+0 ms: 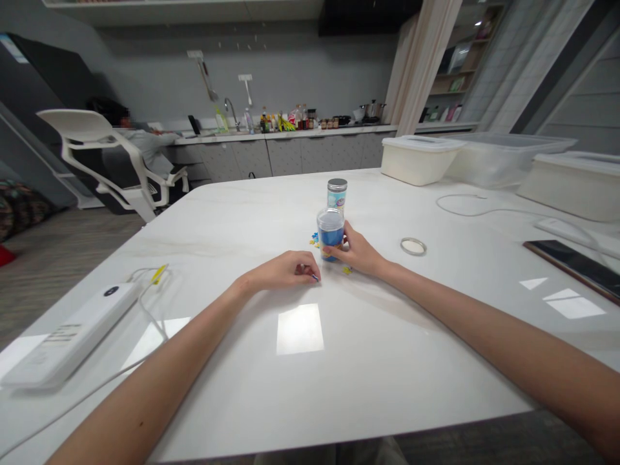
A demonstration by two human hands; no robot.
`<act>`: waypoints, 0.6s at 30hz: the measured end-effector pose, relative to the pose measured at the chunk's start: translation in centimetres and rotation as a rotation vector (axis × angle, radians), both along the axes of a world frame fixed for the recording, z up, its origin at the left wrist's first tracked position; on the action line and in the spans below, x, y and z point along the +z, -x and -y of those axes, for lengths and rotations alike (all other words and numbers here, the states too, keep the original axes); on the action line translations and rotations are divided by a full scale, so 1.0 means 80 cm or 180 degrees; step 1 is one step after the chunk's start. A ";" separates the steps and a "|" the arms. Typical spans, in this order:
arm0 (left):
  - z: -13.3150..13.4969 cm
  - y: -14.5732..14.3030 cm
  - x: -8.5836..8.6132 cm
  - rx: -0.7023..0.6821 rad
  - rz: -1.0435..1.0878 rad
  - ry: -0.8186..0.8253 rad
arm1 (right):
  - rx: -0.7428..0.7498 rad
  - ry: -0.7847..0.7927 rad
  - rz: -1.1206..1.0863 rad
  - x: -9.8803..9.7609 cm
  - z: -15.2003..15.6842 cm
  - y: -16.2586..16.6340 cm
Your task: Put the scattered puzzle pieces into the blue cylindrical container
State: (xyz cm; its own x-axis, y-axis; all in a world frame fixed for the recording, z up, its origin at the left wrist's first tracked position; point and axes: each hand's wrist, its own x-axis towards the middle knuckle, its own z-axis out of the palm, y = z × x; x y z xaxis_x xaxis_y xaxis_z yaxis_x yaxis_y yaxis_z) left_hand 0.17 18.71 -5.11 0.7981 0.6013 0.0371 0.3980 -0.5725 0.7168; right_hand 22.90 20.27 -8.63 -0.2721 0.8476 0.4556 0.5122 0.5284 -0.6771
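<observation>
My right hand [361,250] wraps around a clear jar with a blue label [331,231], which looks upright on the white table. Just left of it, my left hand [289,268] is low over the table, thumb and fingers pinched on a tiny blue piece [315,278], too small to name. Small blue and yellow pieces [314,239] lie partly hidden behind the jar. A yellow piece [347,270] rests below my right hand. Behind stands a second jar with a silver lid [337,192]. To the right lies a round silver-rimmed lid [413,246].
A white power strip [72,336] with cables lies at left. At right are a dark phone [576,266], a white cable [484,212] and plastic bins [419,161]. Beyond the table, a person [145,148] sits in a white chair [80,126] by the kitchen counter [290,155].
</observation>
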 end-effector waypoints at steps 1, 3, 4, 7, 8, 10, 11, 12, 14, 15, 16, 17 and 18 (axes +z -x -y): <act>0.000 -0.001 0.002 0.0081 0.0189 -0.0060 | 0.0019 -0.0048 0.0015 0.001 0.001 0.000; 0.001 -0.005 0.005 0.0400 0.0749 -0.0212 | 0.0082 -0.0198 0.0051 0.002 0.002 0.001; 0.002 -0.008 0.007 0.0628 0.1065 -0.0327 | 0.0122 -0.0283 0.0076 0.002 0.002 0.001; 0.004 -0.017 0.011 0.1327 0.1747 -0.0788 | 0.0180 -0.0441 0.0134 0.002 0.003 0.001; 0.005 -0.019 0.013 0.1485 0.1855 -0.0924 | 0.0179 -0.0456 0.0142 0.001 0.003 0.000; 0.008 -0.022 0.014 0.1638 0.1988 -0.1072 | 0.0169 -0.0477 0.0149 0.001 0.002 -0.001; 0.009 -0.023 0.015 0.1668 0.2053 -0.1089 | 0.0163 -0.0497 0.0153 0.001 0.002 -0.001; 0.010 -0.024 0.015 0.1702 0.2123 -0.1094 | 0.0167 -0.0522 0.0163 0.001 0.002 -0.001; 0.012 -0.025 0.015 0.1791 0.2214 -0.1150 | 0.0215 -0.0596 0.0185 0.002 0.002 -0.001; 0.012 -0.025 0.015 0.1824 0.2206 -0.1230 | 0.0268 -0.0650 0.0198 0.003 0.003 -0.001; 0.012 -0.024 0.015 0.1825 0.2156 -0.1343 | 0.0330 -0.0719 0.0213 0.004 0.003 -0.001; 0.012 -0.024 0.015 0.1784 0.2072 -0.1477 | 0.0388 -0.0790 0.0231 0.005 0.004 -0.001; 0.012 -0.024 0.015 0.1705 0.1968 -0.1607 | 0.0430 -0.0849 0.0248 0.005 0.004 -0.001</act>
